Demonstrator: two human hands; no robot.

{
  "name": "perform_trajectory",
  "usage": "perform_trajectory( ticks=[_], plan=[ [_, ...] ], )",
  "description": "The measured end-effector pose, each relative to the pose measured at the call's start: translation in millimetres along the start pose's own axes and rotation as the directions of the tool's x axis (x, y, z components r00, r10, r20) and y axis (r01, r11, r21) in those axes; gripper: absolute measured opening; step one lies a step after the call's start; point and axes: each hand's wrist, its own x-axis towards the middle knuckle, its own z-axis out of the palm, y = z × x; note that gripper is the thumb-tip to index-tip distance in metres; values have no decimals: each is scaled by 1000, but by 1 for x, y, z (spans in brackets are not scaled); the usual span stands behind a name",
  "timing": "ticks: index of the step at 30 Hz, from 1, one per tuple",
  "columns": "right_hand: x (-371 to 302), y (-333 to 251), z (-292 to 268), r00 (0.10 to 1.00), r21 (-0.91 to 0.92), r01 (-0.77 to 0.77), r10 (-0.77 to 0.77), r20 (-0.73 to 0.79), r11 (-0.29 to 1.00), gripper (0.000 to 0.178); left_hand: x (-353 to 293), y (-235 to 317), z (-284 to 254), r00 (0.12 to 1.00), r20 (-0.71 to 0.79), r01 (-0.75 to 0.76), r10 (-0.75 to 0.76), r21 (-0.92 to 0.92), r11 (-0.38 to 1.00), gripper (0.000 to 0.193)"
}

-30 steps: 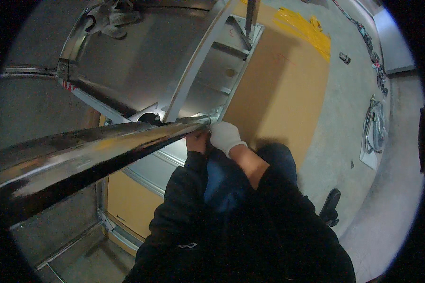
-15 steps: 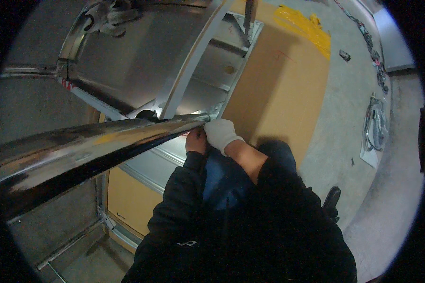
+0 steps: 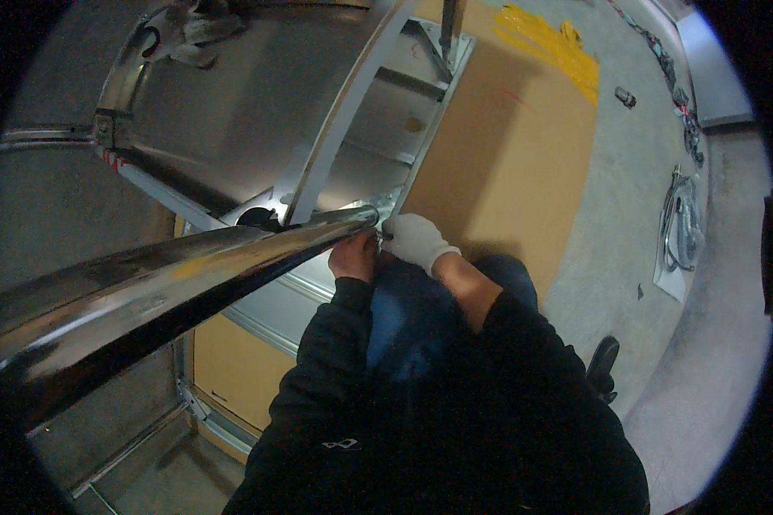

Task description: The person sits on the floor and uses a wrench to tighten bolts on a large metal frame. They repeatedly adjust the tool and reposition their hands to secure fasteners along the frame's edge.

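Note:
A shiny metal pole slants in from the left, and its far end stops just above my hands. My bare left hand is under that end with its fingers curled in; what they hold is hidden. Close to its right is my right hand in a white glove. Its fingertips are pinched beside the pole end, on something too small to make out. Beyond the hands runs a metal frame with crossbars, beside a grey curved strip.
A large sheet-metal panel fills the far left, with grey gloves on it. Brown cardboard with yellow tape lies to the right. Farther right on the floor are a bagged coil of hose and a cable bundle.
My gloved right hand has shifted slightly right, so a small gap shows between it and the pole end. My left hand has moved a little to the left.

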Motion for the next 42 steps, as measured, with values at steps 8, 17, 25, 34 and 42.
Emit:
perform_trajectory(
  ticks=[8, 17, 25, 34, 42],
  plan=[
    [-2, 3, -5, 998, -84, 64, -63, 12, 994, 21, 0, -6, 5, 992, 128, 13, -20, 55, 998, 23],
    [-3, -19, -10, 993, -353, 118, -119, 18, 928, 16, -10, -30, 44, 996, -72, -38, 59, 268, 963, 29],
    [-3, -34, -15, 1000, -151, 21, -23, -5, 988, 22, -12, -60, 73, 990, -132, 10, 40, 360, 933, 21],
    [-11, -32, -47, 990, -248, 110, -83, 117, 962, 20, 4, 0, 8, 946, -77, -299, 314, 165, 940, 25],
    [-5, 0, -42, 955, -303, 264, -205, 215, 916, 23, 3, 15, -4, 973, 31, -230, 228, 106, 968, 21]
  ],
)
